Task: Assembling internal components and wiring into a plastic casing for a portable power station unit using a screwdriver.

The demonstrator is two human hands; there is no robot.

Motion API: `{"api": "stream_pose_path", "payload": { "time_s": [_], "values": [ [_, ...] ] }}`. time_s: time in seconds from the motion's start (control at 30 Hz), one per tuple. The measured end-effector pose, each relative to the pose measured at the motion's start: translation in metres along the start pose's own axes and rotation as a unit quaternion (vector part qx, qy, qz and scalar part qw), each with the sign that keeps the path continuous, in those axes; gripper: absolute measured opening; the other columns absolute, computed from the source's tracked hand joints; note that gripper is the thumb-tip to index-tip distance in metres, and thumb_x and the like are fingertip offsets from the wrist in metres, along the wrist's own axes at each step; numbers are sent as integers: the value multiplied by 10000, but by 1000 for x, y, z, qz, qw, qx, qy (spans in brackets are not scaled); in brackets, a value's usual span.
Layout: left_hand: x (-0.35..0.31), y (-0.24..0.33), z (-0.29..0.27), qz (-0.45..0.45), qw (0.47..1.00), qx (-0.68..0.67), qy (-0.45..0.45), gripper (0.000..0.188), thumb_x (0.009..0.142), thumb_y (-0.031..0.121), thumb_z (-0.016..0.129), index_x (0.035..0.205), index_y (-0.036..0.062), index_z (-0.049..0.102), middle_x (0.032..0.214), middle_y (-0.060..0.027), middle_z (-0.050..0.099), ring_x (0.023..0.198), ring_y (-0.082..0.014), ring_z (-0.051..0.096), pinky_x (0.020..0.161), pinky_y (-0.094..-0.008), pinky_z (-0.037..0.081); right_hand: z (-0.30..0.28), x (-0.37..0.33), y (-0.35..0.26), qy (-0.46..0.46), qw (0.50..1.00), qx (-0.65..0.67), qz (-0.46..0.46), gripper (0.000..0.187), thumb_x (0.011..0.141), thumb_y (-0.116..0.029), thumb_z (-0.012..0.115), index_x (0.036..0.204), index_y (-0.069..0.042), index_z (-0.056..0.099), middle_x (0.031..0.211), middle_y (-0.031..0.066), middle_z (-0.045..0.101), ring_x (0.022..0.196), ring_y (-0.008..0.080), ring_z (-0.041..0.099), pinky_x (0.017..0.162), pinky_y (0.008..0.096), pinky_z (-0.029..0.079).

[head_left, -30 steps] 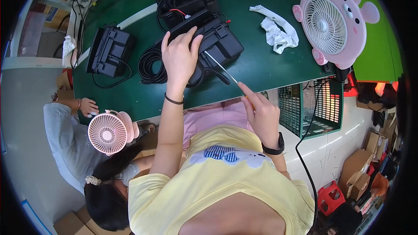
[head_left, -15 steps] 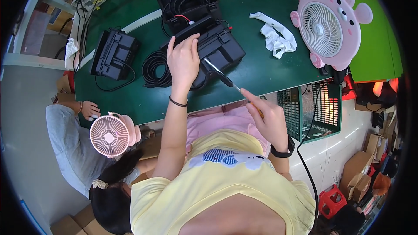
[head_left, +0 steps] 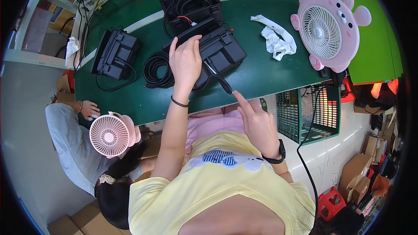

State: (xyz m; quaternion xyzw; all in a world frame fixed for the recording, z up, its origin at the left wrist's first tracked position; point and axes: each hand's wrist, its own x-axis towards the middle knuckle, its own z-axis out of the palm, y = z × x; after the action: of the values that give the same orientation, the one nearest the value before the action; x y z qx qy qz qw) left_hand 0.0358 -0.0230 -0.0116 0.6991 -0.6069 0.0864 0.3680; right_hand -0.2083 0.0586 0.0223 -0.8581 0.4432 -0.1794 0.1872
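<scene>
A black plastic case with an upright lid lies near the table's front edge. My left hand is closed on its left part, with the fingertips at the lid. A screwdriver's metal shaft enters the case's front side, beside a short black corrugated cable that sticks out toward me. My right hand is closed round the screwdriver, its index finger stretched forward along the tool. The handle is hidden in the palm. Left of the case rests a coil of black cable.
Behind is an open black case holding coiled cable; another black case stands left. White crumpled paper and a pink fan are at right. A small pink fan and a person in a grey sleeve are at left.
My right hand has moved left and slightly lower, and its wrist has turned. The orange handle that showed before is now hidden. The corrugated cable's end has shifted down; my left hand has barely moved.
</scene>
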Motion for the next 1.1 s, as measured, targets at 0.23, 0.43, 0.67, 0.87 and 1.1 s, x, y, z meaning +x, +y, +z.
{"api": "stream_pose_path", "payload": {
  "time_s": [0.23,0.43,0.67,0.87,1.1],
  "values": [
    [-2,1,0,-3,1000,3,-1,209,992,148,524,1040,91,720,879,-107,731,855,-251,692,1101,-405,363,17,-5,8,-12,994,105,2,456,982,-131,567,1431,-109,495,740,175,640,543,322,631,499,389,511],
    [-4,3,-7,-8,1000,-19,-18,203,989,138,532,1063,111,719,820,-106,716,818,-245,689,1093,-412,372,16,-4,22,-195,804,529,188,468,1026,-124,491,1488,-104,423,715,129,622,522,193,601,510,313,484],
    [-7,9,-6,-12,1000,2,7,192,983,124,542,1066,116,715,792,-101,705,796,-244,681,1078,-406,386,19,-13,8,-61,975,207,49,462,998,-131,539,1453,-102,463,770,155,666,554,311,633,517,383,502],
    [-10,9,-7,-7,999,29,24,183,976,121,553,1066,120,712,812,-96,709,792,-237,677,1081,-409,383,15,-8,4,-23,998,53,23,448,987,-157,567,1426,-104,496,788,173,667,601,346,653,521,433,508],
    [-10,11,-12,-38,999,-27,14,232,1019,170,507,1102,144,722,762,-90,699,744,-245,661,1093,-414,372,31,-10,25,-176,812,527,178,452,1028,-161,507,1466,-64,447,686,57,535,591,147,561,557,285,467]
  ]
}}
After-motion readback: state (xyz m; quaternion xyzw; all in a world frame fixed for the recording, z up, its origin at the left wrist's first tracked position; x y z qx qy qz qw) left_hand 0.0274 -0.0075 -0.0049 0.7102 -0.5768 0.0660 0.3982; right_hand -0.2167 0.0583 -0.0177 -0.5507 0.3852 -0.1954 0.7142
